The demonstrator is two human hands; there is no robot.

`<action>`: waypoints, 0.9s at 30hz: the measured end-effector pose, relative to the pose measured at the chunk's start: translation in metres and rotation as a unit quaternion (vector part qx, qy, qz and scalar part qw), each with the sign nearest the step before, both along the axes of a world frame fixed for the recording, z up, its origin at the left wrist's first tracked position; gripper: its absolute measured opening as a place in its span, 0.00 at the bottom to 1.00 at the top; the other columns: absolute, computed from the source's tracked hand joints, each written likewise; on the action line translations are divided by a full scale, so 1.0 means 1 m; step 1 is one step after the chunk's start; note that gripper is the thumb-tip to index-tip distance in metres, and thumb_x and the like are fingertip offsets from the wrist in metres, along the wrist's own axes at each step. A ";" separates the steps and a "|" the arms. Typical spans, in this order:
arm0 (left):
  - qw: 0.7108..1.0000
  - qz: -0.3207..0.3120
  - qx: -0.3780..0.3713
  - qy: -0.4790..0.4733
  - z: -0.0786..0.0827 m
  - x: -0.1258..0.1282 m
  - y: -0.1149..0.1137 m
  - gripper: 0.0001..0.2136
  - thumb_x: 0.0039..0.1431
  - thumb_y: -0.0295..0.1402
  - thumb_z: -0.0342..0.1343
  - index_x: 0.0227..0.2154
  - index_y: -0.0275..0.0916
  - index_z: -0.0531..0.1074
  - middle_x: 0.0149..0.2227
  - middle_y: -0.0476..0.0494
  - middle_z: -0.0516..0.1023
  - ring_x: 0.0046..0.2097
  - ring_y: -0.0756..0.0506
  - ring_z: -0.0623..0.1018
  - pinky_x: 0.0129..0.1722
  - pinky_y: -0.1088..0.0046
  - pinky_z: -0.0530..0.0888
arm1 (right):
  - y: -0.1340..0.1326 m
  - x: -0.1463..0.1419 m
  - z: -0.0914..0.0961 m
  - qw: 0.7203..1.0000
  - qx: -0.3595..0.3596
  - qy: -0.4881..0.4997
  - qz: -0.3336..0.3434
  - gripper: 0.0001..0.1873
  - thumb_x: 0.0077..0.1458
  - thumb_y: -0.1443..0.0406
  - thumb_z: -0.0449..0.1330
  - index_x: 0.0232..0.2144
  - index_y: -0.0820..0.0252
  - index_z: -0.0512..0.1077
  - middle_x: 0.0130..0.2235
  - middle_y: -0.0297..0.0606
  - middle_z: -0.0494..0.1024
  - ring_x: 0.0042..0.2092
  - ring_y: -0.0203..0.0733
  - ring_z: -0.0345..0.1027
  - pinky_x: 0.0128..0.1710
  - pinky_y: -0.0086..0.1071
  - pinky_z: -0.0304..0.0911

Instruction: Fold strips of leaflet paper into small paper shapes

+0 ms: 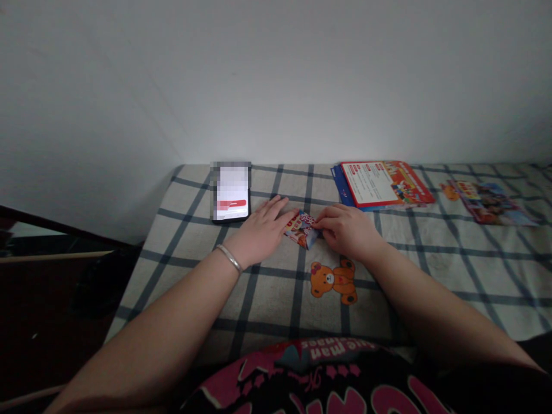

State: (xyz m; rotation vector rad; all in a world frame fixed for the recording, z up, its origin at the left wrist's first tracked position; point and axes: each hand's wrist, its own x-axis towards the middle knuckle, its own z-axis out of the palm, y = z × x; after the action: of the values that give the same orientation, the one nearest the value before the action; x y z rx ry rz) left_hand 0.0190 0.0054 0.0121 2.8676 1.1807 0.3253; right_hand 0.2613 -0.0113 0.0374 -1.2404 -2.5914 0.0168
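A small folded piece of colourful printed paper (302, 229) lies on the checked cloth (431, 253) between my two hands. My left hand (261, 230) rests flat beside its left edge with fingers stretched out, the fingertips touching the paper; a silver bangle sits on that wrist. My right hand (347, 229) has its fingers curled and pinches the paper's right corner against the cloth.
A phone (232, 191) with a lit screen lies just beyond my left hand. Colourful printed sheets (382, 183) are stacked at the back, more (487, 201) to the far right. A bear print (334, 280) marks the cloth. The surface's left edge drops to dark floor; a wall stands behind.
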 end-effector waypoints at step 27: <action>0.996 0.016 0.014 -0.083 -0.006 0.012 0.007 0.20 0.63 0.35 0.52 0.56 0.36 0.64 0.59 0.37 0.68 0.63 0.37 0.63 0.63 0.52 0.59 | 0.008 -0.001 -0.019 0.998 0.012 0.055 -0.004 0.13 0.62 0.64 0.55 0.46 0.61 0.75 0.48 0.45 0.77 0.49 0.48 0.67 0.49 0.43 0.65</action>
State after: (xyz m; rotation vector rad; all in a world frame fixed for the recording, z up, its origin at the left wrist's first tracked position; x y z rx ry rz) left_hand 0.0313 0.0125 0.0065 2.7816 1.2019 0.5744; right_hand 0.2602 -0.0032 0.0186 -1.2054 -2.4854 0.0511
